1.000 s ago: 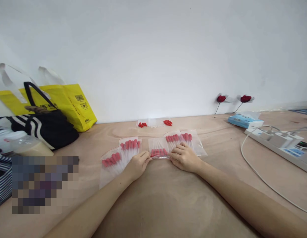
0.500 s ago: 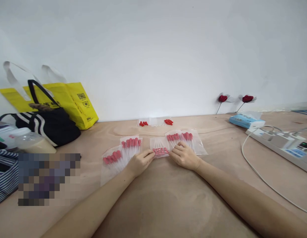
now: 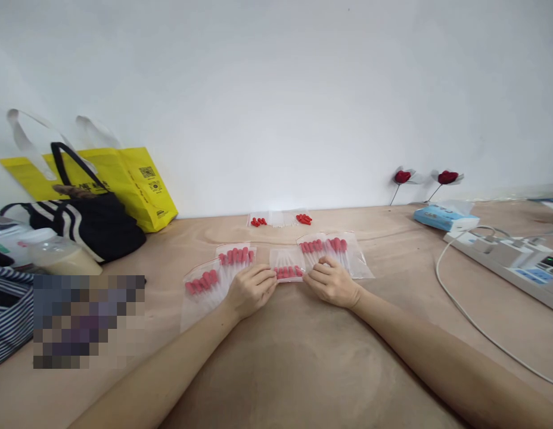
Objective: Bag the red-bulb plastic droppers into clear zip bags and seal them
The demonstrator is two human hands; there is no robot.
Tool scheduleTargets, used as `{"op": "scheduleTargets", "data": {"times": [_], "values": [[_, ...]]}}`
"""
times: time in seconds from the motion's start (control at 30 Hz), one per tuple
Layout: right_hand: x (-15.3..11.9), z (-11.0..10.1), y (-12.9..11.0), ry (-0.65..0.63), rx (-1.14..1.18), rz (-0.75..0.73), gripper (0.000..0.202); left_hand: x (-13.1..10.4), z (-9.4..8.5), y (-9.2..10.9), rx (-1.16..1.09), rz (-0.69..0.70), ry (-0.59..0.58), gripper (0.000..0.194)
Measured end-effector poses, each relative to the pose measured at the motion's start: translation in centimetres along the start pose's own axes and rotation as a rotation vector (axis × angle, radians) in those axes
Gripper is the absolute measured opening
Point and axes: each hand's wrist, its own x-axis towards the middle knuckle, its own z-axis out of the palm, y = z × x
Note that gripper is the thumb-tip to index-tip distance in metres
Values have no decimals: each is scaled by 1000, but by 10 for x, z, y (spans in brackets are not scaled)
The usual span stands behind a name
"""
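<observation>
Middle clear bag (image 3: 280, 260) is pinched at its near corners by our left hand (image 3: 253, 289) and right hand (image 3: 331, 283); we should tension it evenly.

Two hands pinch a small bag (image 3: 286, 257) on a wooden table (image 3: 303, 363).
The left hand (image 3: 253, 291) and right hand (image 3: 331, 282) grip its near corners, red ends of the tubes inside lying nearest. Left bags (image 3: 217, 296) and right bags (image 3: 357, 265) hold more red-topped tubes. Far left stand a yellow bag (image 3: 140, 187) and black bag (image 3: 104, 229); far right, two red flowers (image 3: 402, 177), tissues (image 3: 444, 218) and a power strip (image 3: 464, 243).
</observation>
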Motion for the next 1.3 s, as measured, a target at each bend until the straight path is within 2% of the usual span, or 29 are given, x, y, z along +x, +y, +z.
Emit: {"op": "scheduleTargets", "data": {"times": [0.07, 0.33, 0.57, 0.77, 1.13, 1.3], "values": [[3, 2, -2, -3, 10, 39, 25, 4, 4, 3, -23, -19, -9, 10], [11, 2, -11, -3, 91, 167, 24, 9, 19, 9, -63, 32, -10, 14], [10, -1, -9, 34, 72, 124, 18, 10, 15, 10, -61, 79, 45, 15], [12, 1, -11, 47, 35, 46, 18, 15, 11, 12, -28, 147, 45, 18], [11, 0, -11, 65, 85, 177, 17, 8, 9, 2, 163, 257, 79, 11], [11, 0, -10, 73, 131, 203, 18, 8, 6, 0, 171, 241, 83, 11]]}}
